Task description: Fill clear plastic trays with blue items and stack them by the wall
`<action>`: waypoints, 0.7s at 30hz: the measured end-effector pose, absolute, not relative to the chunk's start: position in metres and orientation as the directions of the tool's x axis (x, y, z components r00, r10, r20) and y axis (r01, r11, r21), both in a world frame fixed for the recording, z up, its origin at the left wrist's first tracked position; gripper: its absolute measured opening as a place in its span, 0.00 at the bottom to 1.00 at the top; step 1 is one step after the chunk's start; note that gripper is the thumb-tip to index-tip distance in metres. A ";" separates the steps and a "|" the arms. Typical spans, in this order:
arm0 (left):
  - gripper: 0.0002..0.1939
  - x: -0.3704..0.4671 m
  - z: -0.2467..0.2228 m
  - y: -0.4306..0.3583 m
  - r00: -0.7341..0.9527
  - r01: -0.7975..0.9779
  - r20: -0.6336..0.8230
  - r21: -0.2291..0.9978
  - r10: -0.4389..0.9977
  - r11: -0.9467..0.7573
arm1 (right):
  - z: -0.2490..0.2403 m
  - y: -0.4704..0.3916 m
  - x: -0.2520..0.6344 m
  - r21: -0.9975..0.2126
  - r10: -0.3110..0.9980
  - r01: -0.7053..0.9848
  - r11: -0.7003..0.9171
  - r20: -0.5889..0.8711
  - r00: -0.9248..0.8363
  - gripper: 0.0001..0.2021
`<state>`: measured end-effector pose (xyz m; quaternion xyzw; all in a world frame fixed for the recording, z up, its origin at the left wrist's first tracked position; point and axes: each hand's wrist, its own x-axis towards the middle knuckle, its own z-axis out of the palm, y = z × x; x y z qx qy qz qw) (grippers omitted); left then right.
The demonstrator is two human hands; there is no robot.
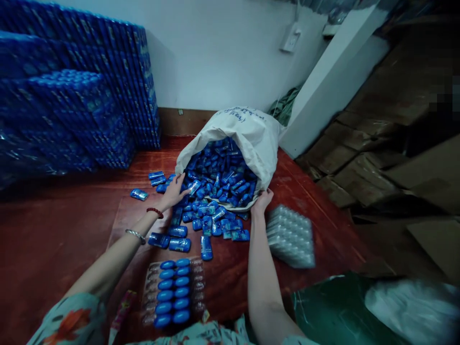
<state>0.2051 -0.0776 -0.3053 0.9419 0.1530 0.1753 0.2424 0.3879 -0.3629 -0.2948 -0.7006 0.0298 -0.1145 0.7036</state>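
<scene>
A white cloth-like sack (pixel 251 127) lies on its side, its mouth facing me, full of small blue bottle-shaped pieces (pixel 223 165). More of these blue pieces (pixel 206 247) have spilled onto the table below the mouth. My left hand (pixel 173 192) is at the left rim of the sack among the pieces, fingers and thumb apart. At the lower right rim, my right hand (pixel 263 201) is closed on the sack's edge. Nearer to me, a clear plastic tray (pixel 197 287) has two rows of blue rounded pieces (pixel 174 292) in its middle.
A stack of clear trays (pixel 291 237) stands right of my right forearm. Tall stacks of filled blue packs (pixel 79 105) rise at the left. Cardboard boxes (pixel 373 177) are beyond the right edge of the red-brown table (pixel 72 215). A pink wrapper (pixel 122 309) lies near my left forearm.
</scene>
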 end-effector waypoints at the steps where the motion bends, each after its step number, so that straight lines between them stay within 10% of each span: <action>1: 0.35 0.202 -0.303 -0.080 0.877 0.201 0.293 0.496 0.381 -0.845 | -0.299 -0.363 0.375 -0.988 -0.238 0.117 -0.098 0.138 0.962 0.17; 9: 0.27 0.138 -0.304 -0.074 0.802 0.328 0.311 0.483 0.510 -0.812 | -0.339 -0.384 0.293 -0.720 -0.192 0.025 -0.694 0.219 0.957 0.29; 21: 0.26 0.059 -0.297 -0.104 0.830 0.275 0.188 0.681 0.525 -0.679 | -0.353 -0.365 0.231 -0.641 0.317 0.370 -0.672 0.203 0.926 0.22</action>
